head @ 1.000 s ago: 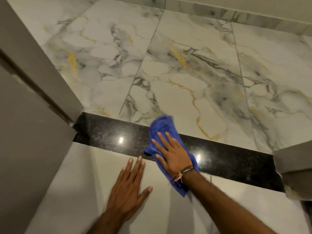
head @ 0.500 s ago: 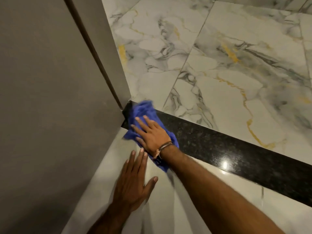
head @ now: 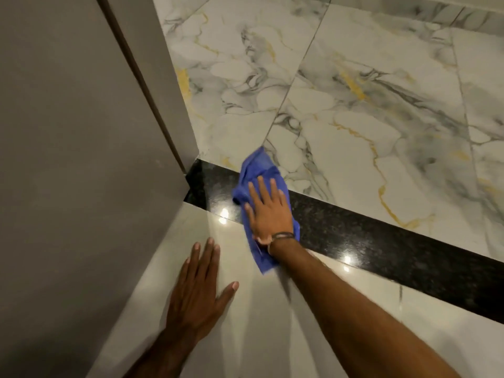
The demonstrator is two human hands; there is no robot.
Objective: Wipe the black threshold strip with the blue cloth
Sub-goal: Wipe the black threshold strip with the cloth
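Observation:
The black threshold strip is glossy speckled stone running from the door frame at centre left down to the right edge. The blue cloth lies crumpled across the strip near its left end, overlapping the tiles on both sides. My right hand presses flat on the cloth with fingers spread; a cord bracelet circles the wrist. My left hand rests palm down on the plain pale tile in front of the strip, fingers apart, holding nothing.
A grey door frame and wall fill the left side, meeting the strip's left end. Beyond the strip lies white marble-look tile with grey and gold veins. Plain glossy tile is under my arms.
The cloth and my right hand went left to the door frame corner, then came back a short way to the right along the strip. My left hand stayed planted.

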